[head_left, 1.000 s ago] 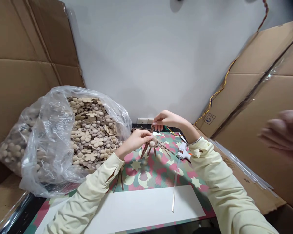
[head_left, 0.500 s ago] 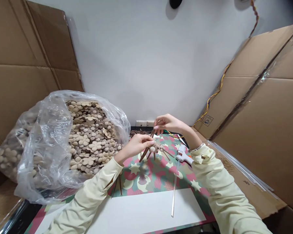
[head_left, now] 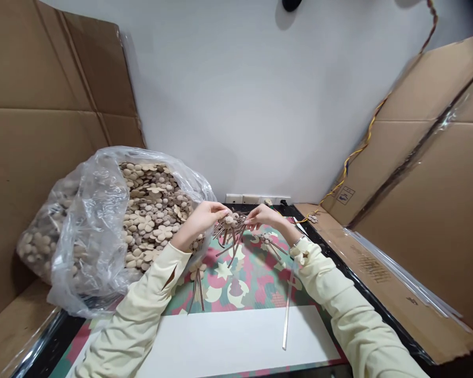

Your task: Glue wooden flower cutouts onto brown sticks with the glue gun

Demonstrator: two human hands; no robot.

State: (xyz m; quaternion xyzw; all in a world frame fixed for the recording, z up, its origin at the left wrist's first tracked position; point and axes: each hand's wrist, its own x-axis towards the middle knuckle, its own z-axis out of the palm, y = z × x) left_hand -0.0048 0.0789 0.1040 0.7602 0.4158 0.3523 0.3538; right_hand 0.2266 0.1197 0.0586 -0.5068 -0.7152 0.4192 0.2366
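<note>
L hand [head_left: 204,223]: thumb + fingertips pinched on edge of flower cluster; holding it up off table.
Flower cluster [head_left: 230,220]: 1 pc, at L fingertips, b/w both hands; beige/grey, rounded parts.
Strips [head_left: 233,249]: brown, narrow, several; hang below cluster, just R of L hand.
R hand [head_left: 265,216]: fingers drawn together next to strips; poss. gripping one, can't tell at this size.
Strip heap [head_left: 219,229]: loose brown lengths, behind/beneath L fingertips.
2nd cluster [head_left: 266,239]: w/ strips, on patterned cloth [head_left: 256,286], just below R hand.
3rd cluster [head_left: 198,271]: w/ strips, on cloth, below L hand, nr sleeve.
Bag [head_left: 92,231]: clear plastic, open, L of L hand; full of flower pcs [head_left: 144,226].
Clear rod [head_left: 287,320]: below R hand, lower end over white sheet [head_left: 228,338]; upper end lost nr R sleeve.
Step in hand: judged as arranging strips on held cluster.
Next move calls for: prob. steady L pinch, light R fingertip work, strips kept apart, heap not snagged.
</note>
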